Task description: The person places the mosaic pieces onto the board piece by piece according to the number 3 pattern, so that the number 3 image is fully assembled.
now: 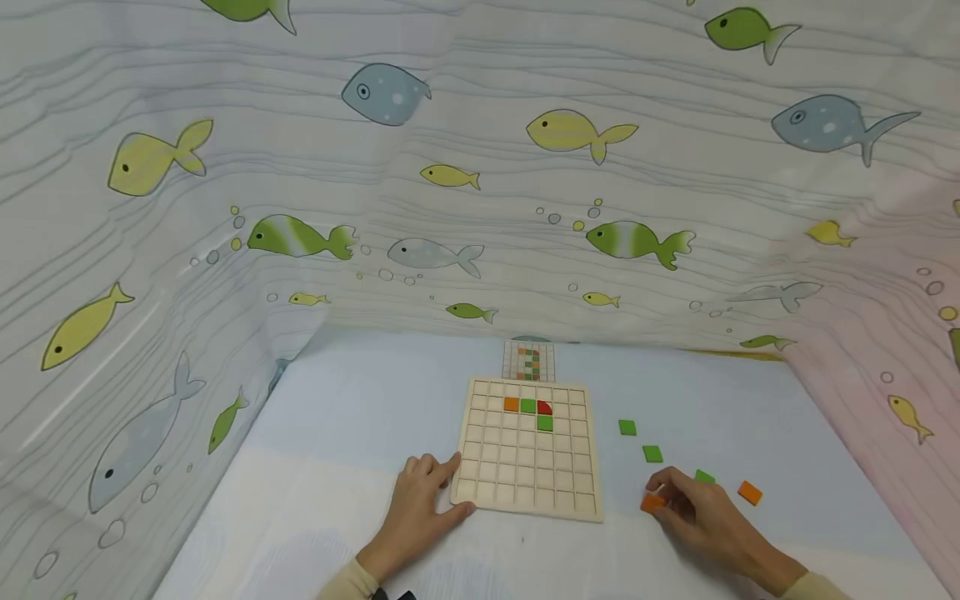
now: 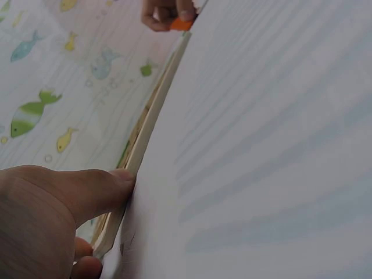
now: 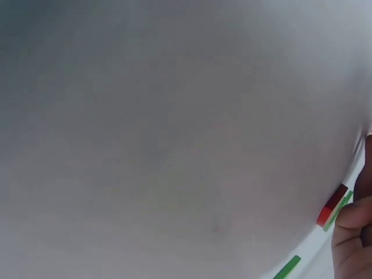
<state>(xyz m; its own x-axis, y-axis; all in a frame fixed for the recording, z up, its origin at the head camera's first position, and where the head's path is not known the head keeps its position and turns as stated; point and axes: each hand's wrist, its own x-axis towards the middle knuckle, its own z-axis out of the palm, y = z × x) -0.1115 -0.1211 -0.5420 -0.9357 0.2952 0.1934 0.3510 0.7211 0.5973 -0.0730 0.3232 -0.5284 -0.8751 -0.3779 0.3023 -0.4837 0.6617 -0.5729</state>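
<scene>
A square wooden grid board lies on the table, with an orange tile, two green tiles and a red piece with a rounded side in its upper cells. My left hand holds the board's near left corner, thumb at the front edge and index finger at the left side; the left wrist view shows the thumb against the rim. To the right of the board, my right hand pinches an orange tile between thumb and fingers. Only part of that hand enters the right wrist view.
Loose green tiles lie right of the board, one partly behind the right hand. Another orange tile sits farther right. Beyond the board is a small pattern card with coloured squares. A fish-printed sheet rises around the table.
</scene>
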